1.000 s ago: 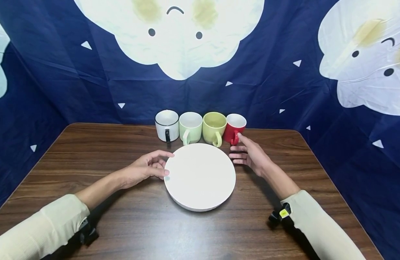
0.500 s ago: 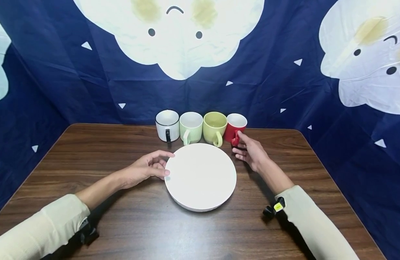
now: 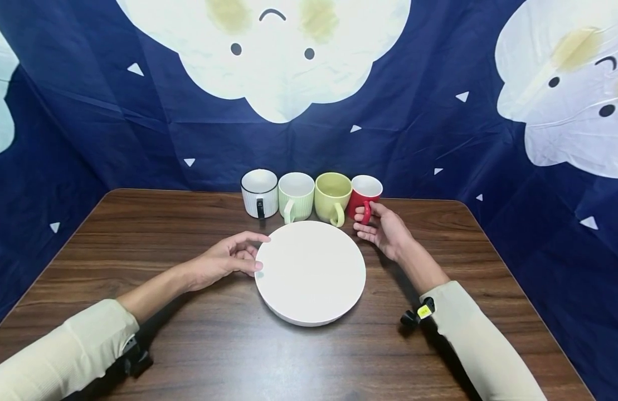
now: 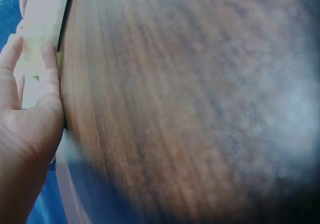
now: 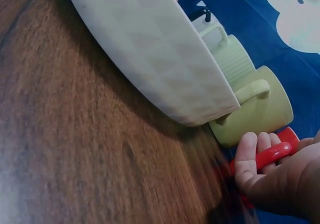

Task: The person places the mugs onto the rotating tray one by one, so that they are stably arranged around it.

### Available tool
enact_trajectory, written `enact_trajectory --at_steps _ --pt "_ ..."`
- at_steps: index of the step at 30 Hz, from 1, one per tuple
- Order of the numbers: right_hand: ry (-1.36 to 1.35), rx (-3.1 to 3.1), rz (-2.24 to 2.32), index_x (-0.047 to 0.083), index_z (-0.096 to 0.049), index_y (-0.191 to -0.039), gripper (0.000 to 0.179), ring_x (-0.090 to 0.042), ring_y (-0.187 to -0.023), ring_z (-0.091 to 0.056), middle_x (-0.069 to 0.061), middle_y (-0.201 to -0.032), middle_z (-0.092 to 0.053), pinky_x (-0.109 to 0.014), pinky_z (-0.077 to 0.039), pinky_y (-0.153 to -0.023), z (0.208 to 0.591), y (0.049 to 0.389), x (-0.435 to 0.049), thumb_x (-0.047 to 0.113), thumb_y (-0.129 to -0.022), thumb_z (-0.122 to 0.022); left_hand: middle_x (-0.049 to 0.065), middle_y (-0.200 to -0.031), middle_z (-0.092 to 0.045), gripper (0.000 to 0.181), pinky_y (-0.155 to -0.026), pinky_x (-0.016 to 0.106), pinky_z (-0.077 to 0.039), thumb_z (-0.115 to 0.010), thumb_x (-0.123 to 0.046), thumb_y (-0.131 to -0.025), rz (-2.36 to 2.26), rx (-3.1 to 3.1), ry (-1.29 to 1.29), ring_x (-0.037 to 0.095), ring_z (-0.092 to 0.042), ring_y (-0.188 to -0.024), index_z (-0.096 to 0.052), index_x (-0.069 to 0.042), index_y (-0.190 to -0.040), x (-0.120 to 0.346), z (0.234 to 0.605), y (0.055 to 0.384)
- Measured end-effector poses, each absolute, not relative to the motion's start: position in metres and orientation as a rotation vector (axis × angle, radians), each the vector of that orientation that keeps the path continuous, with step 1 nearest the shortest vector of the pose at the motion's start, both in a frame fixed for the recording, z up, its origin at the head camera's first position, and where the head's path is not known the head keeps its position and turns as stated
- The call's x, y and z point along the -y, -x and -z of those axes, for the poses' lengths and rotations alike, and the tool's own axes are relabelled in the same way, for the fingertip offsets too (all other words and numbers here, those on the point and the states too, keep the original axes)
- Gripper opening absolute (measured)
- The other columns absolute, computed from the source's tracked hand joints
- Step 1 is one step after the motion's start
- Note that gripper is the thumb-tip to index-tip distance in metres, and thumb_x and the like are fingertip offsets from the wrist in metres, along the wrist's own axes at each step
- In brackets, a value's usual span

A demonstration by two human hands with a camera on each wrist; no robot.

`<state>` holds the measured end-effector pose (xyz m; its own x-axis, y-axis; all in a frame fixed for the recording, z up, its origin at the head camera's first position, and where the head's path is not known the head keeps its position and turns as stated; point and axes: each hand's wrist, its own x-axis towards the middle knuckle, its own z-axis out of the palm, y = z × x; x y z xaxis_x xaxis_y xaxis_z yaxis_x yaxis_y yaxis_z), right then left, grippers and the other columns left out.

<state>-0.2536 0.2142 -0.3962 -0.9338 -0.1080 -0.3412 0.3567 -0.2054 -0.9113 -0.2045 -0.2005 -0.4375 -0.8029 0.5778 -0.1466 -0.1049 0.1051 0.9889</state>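
Note:
A large round white dish stands mid-table; its sloping side shows a triangle pattern in the right wrist view. My left hand touches its left edge, thumb and index finger stretched out and apart, other fingers bent beside it. At the right end of a row of mugs stands a red mug with a white inside. My right hand holds its handle, fingers behind the handle; the thumb is partly hidden in the right wrist view. The red mug is upright on the table.
Left of the red mug stand a yellow-green mug, a pale green mug and a white mug with a black rim and handle. They stand close together near the table's back edge, before a blue curtain.
My right hand has moved slightly left, its fingers passing from beside the red mug's handle to around it. The left hand and white dish look still.

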Motion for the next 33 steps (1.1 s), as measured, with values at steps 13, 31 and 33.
enact_trajectory --at_steps 13,31,33 --pt "-0.354 -1.78 2.242 0.018 -0.053 -0.085 0.045 -0.016 -0.076 -0.056 0.006 -0.077 -0.051 -0.029 -0.055 -0.075 0.398 0.26 -0.196 0.036 -0.121 -0.034 0.009 -0.117 -0.066 0.072 -0.092 0.028 -0.066 -0.082 -0.001 -0.099 -1.741 -1.906 -0.456 0.011 -0.069 -0.097 -0.049 -0.001 -0.162 0.201 0.434 0.201" --pt "-0.357 -1.749 2.394 0.022 -0.036 -0.076 0.046 -0.011 -0.063 -0.033 0.011 -0.067 -0.034 -0.024 -0.028 -0.06 0.405 0.26 -0.204 0.034 -0.12 -0.034 0.011 -0.124 -0.067 0.071 -0.093 0.026 -0.064 -0.083 -0.004 -0.098 -1.731 -1.949 -0.442 0.013 -0.07 -0.103 -0.051 -0.002 -0.162 0.199 0.433 0.199" --pt "-0.342 -1.752 2.394 0.023 -0.036 -0.076 0.046 -0.01 -0.063 -0.033 0.011 -0.067 -0.034 -0.024 -0.029 -0.059 0.405 0.259 -0.204 0.035 -0.12 -0.033 0.011 -0.127 -0.066 0.072 -0.093 0.026 -0.064 -0.084 -0.004 -0.098 -1.734 -1.958 -0.441 0.014 -0.069 -0.107 -0.052 -0.003 -0.162 0.199 0.434 0.199"
